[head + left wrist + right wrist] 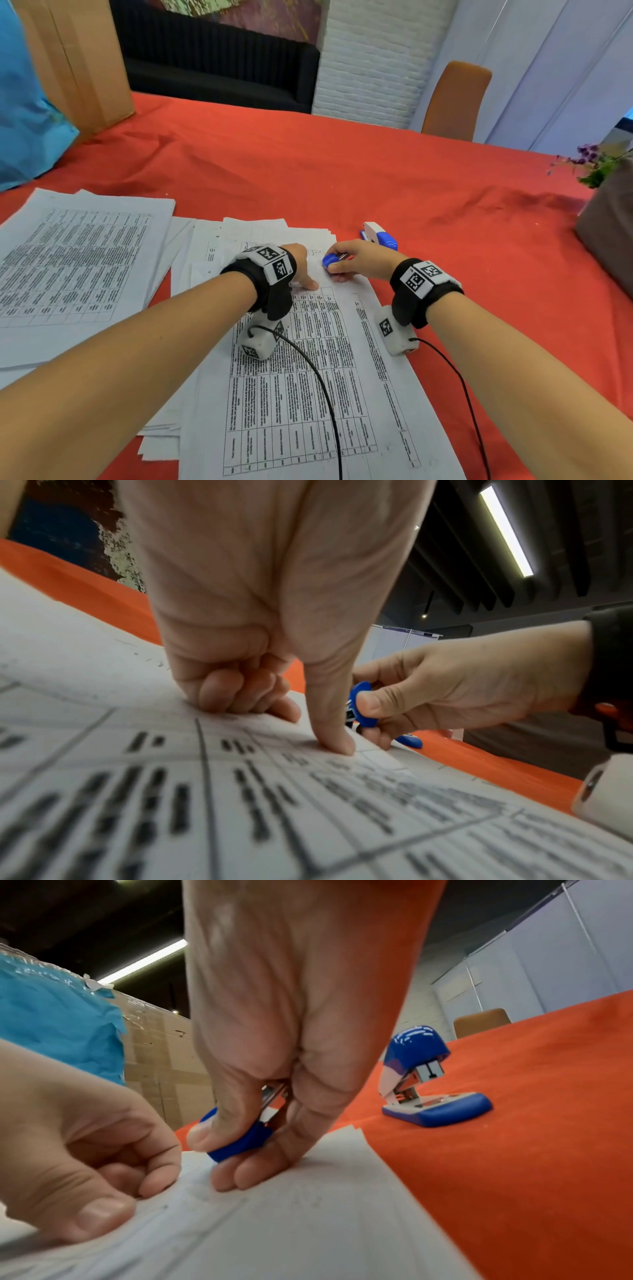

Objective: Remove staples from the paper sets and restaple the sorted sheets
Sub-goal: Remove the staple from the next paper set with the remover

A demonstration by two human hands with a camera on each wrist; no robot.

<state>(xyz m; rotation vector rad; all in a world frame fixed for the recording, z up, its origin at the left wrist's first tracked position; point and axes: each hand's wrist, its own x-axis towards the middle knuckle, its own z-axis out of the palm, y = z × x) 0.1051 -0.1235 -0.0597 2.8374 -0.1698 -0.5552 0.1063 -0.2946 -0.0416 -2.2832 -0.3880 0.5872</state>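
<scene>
Nearest, the printed paper set lies on the red cloth. The left hand pins its top edge, fingers curled, thumb pressing down. Just beside it the right hand pinches a blue staple remover, so unstapling seems underway; next, the claws must bite under the staple. Beyond waits the stapler.

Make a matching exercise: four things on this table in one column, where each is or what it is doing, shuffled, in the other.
1. stapler
2. staple remover
3. left hand
4. chair

A. pinched in the right hand
B. beyond the table's far edge
C. standing alone on the red cloth
D. pressing down the printed sheets

Pairs: 1-C, 2-A, 3-D, 4-B
</scene>
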